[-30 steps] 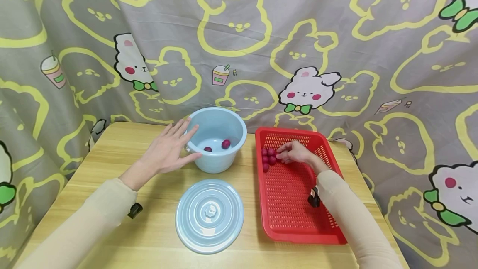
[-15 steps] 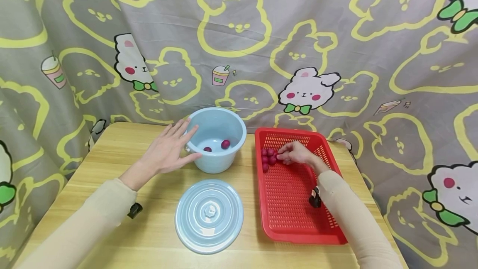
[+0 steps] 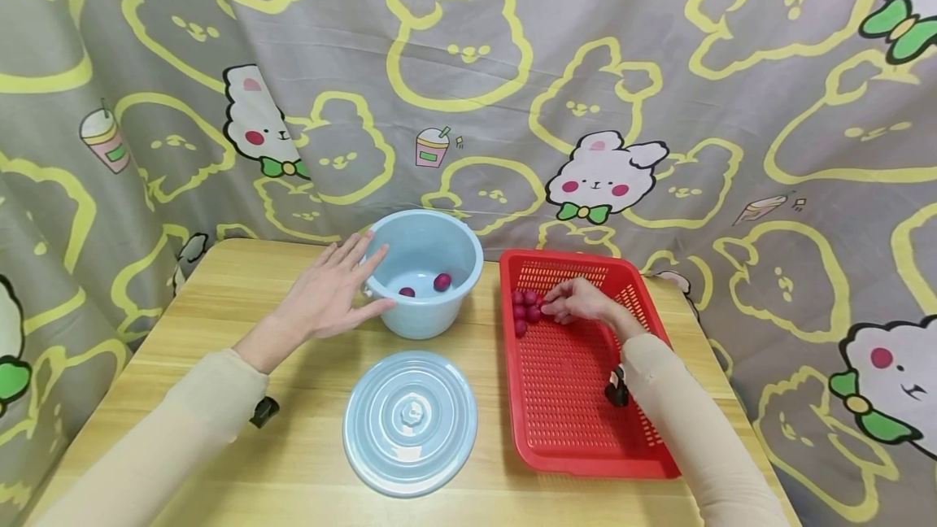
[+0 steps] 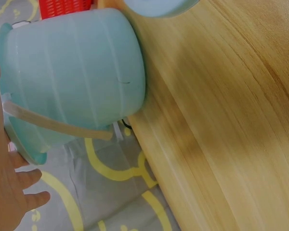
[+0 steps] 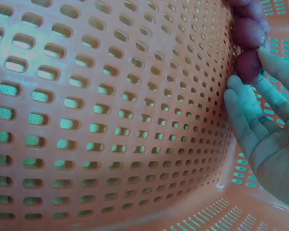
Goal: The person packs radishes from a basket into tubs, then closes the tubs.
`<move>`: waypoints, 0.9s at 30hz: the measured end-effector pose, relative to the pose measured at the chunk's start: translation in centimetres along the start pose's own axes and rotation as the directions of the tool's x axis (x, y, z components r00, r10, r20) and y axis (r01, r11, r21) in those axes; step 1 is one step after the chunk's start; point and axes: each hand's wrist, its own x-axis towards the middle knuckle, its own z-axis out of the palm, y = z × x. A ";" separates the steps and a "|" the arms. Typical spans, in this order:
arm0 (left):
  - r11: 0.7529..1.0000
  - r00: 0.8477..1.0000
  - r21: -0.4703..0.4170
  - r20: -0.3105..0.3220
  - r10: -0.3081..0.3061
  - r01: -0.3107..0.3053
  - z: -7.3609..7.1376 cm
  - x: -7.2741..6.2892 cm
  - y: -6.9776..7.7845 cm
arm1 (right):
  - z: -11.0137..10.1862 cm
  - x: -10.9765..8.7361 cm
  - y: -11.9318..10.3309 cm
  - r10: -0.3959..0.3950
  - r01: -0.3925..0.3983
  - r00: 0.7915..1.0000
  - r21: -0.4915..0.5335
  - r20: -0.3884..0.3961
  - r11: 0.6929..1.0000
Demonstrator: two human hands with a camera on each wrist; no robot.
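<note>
My left hand (image 3: pixel 325 293), its fingers straight, rests at the left rim of a light blue bucket (image 3: pixel 428 317). Two dark red plums (image 3: pixel 442 282) lie in the bucket. Over to the right, my right hand (image 3: pixel 580 299) reaches into a red perforated plastic basket (image 3: pixel 516 421). Its thumb and fingers pinch a plum (image 5: pixel 247 66) at the end of a small cluster, partly hidden by the fingers in the head view. Several more plums (image 3: pixel 520 312) sit against the basket's left wall. In the left wrist view, the bucket's pale handle (image 4: pixel 58 124) hangs down its side.
A round light blue lid (image 3: pixel 411 450) with a knob lies on the wooden table (image 3: pixel 293 437), in front of the bucket and left of the basket. Behind the table hangs a grey cartoon-print curtain (image 3: pixel 498 145).
</note>
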 end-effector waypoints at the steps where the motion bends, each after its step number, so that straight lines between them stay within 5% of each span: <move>1: 1.000 1.000 0.000 -0.001 0.000 0.000 0.0 0.0 0.0 | 0.0 0.0 0.0 -0.001 0.001 1.000 0.000 0.001 1.000; 27: 1.000 1.000 0.001 -0.009 0.002 -0.002 0.0 0.0 0.0 | -0.7 -0.8 0.1 -0.019 0.018 1.000 -0.028 -0.020 0.999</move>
